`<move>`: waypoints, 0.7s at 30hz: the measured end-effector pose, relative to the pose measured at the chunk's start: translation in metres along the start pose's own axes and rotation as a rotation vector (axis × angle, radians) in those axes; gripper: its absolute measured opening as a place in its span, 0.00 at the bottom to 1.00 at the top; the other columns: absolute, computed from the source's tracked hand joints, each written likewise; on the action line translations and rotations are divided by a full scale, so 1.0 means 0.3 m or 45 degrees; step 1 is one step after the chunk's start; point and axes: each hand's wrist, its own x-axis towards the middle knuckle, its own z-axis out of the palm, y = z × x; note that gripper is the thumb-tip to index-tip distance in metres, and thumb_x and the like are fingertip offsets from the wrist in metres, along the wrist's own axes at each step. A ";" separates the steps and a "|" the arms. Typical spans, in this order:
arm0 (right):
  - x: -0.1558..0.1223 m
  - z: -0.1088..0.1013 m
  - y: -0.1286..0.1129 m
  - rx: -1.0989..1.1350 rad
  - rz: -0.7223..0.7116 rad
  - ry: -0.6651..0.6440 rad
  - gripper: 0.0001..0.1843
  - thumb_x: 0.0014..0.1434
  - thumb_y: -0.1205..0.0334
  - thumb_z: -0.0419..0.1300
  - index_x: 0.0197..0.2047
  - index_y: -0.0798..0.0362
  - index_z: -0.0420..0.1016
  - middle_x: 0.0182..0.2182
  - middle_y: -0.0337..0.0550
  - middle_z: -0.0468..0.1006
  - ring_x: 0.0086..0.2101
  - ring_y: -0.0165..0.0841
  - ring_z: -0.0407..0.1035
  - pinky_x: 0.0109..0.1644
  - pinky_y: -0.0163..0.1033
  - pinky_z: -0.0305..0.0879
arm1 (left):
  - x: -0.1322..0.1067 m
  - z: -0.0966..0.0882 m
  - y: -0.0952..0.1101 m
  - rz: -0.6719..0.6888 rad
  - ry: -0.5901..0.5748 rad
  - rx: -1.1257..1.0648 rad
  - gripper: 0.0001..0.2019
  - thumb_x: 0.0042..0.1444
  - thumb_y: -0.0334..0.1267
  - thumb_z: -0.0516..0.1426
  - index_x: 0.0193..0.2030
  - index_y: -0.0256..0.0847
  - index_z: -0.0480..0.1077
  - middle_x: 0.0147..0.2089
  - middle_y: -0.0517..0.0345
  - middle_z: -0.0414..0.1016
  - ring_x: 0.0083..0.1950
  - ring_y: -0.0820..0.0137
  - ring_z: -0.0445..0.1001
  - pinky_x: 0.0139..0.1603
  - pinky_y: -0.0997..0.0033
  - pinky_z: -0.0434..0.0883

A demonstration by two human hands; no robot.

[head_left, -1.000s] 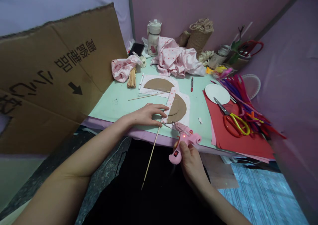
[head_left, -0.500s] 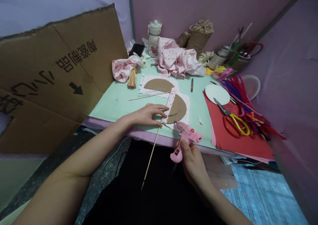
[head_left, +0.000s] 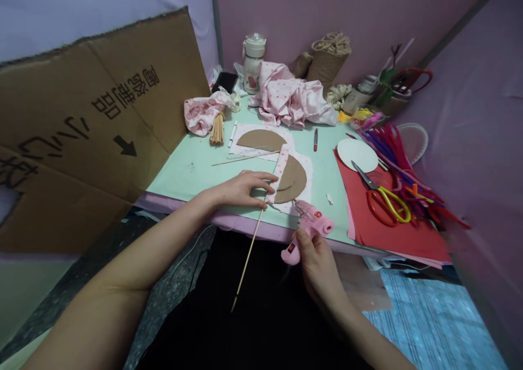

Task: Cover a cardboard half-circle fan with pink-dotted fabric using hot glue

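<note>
In my right hand (head_left: 316, 255) is a pink hot glue gun (head_left: 309, 221), its nozzle at the lower edge of a cardboard half-circle (head_left: 295, 178). That cardboard lies on white-backed fabric (head_left: 309, 187), and a folded strip of pink-dotted fabric (head_left: 281, 165) covers its straight side. My left hand (head_left: 245, 188) rests with fingers spread, the fingertips pressing on the strip. A thin wooden stick (head_left: 248, 258) sticks out from the strip's near end, past the table edge. Behind lies a second cardboard half-circle (head_left: 261, 139) on fabric, with another stick (head_left: 241, 158) beside it.
At right, scissors (head_left: 379, 190) and a white paper plate (head_left: 357, 156) lie on red sheets (head_left: 359, 217) near pipe cleaners (head_left: 394, 146). A utility knife (head_left: 316, 139), crumpled fabric (head_left: 286, 95), a bottle (head_left: 254, 65) and bundled sticks (head_left: 217, 128) sit farther back. Large cardboard (head_left: 102, 130) stands left.
The glue gun has shifted slightly right, its nozzle moving along the cardboard's curved lower edge. My left hand stays in place on the strip.
</note>
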 end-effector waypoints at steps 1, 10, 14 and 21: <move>0.000 -0.001 0.001 0.000 -0.009 0.026 0.30 0.54 0.31 0.59 0.34 0.54 0.75 0.30 0.45 0.79 0.32 0.37 0.71 0.38 0.39 0.67 | 0.000 0.000 0.000 -0.006 -0.005 0.001 0.17 0.53 0.43 0.66 0.50 0.47 0.76 0.67 0.50 0.67 0.67 0.62 0.67 0.67 0.56 0.62; 0.007 -0.003 0.046 0.179 -0.293 0.125 0.32 0.50 0.29 0.62 0.39 0.51 0.77 0.38 0.51 0.82 0.40 0.45 0.77 0.48 0.50 0.72 | -0.033 -0.032 0.149 -0.129 0.290 0.036 0.18 0.56 0.42 0.64 0.52 0.44 0.72 0.64 0.47 0.70 0.64 0.59 0.69 0.64 0.52 0.64; 0.008 0.032 0.012 0.203 -0.443 0.075 0.35 0.48 0.27 0.62 0.44 0.50 0.76 0.43 0.51 0.81 0.45 0.46 0.75 0.52 0.52 0.71 | -0.108 -0.035 0.387 -0.421 0.304 -0.129 0.13 0.61 0.48 0.60 0.47 0.44 0.72 0.46 0.55 0.79 0.46 0.65 0.77 0.46 0.66 0.73; 0.019 0.134 -0.137 0.052 -0.651 -0.445 0.39 0.56 0.25 0.50 0.53 0.50 0.72 0.47 0.50 0.77 0.43 0.41 0.73 0.49 0.46 0.70 | -0.217 -0.004 0.489 -0.572 0.278 -0.250 0.11 0.66 0.47 0.52 0.42 0.44 0.70 0.37 0.60 0.76 0.36 0.69 0.73 0.37 0.71 0.69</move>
